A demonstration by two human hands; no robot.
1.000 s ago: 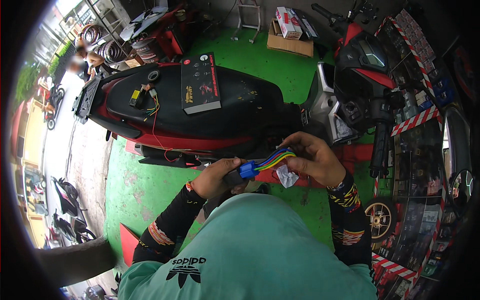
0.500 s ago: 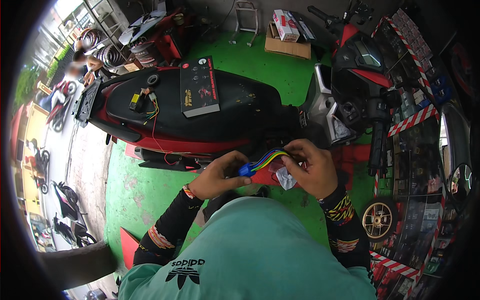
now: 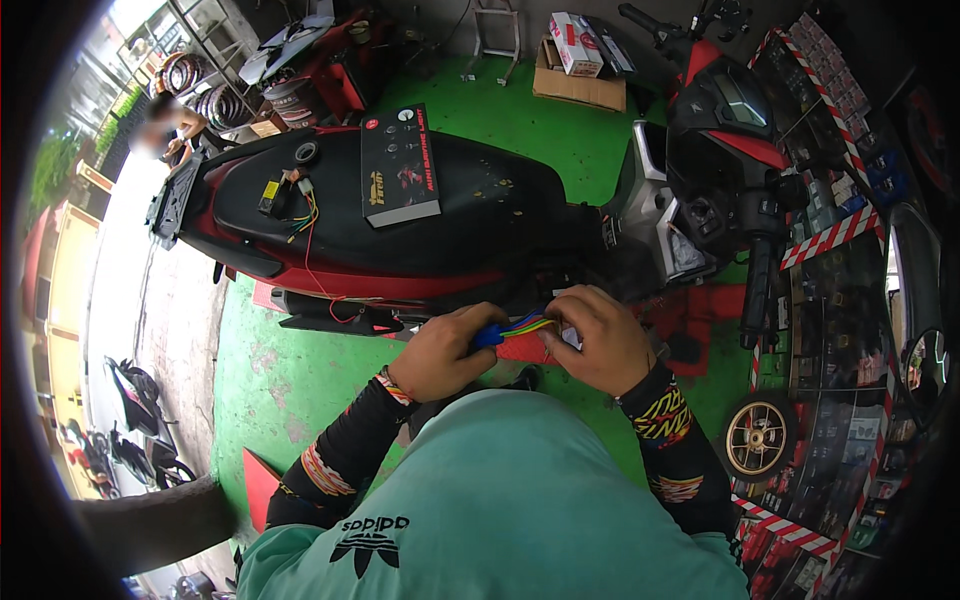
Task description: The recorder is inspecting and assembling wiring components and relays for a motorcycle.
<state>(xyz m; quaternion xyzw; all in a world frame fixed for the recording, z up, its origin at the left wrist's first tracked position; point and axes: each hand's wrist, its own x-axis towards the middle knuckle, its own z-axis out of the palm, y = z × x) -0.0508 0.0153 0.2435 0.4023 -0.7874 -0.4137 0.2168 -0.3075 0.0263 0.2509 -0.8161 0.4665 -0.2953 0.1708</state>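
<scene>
Between my hands, in front of my chest, is a short bundle of coloured wires (image 3: 522, 326) ending in a blue connector (image 3: 488, 337). My left hand (image 3: 440, 350) is closed on the blue connector. My right hand (image 3: 606, 340) pinches the other end of the wires; the fingers hide that end. Just beyond stands a red and black scooter, with a black box (image 3: 400, 170) lying flat on its seat (image 3: 490, 190). Also on the seat, left of the box, lies a small relay with a yellow label (image 3: 270, 193) beside a wire harness (image 3: 306, 210).
A red wire (image 3: 318, 278) hangs down the scooter's side. The handlebar (image 3: 757, 270) is at the right, near a gold-rimmed wheel (image 3: 757, 437) and shelves of parts. Cardboard boxes (image 3: 575, 88) sit on the green floor behind. Another person (image 3: 170, 130) is at the far left.
My right hand has moved left, closer to my left hand, and the wires between them look shorter. The white crumpled piece below my right hand is now mostly hidden.
</scene>
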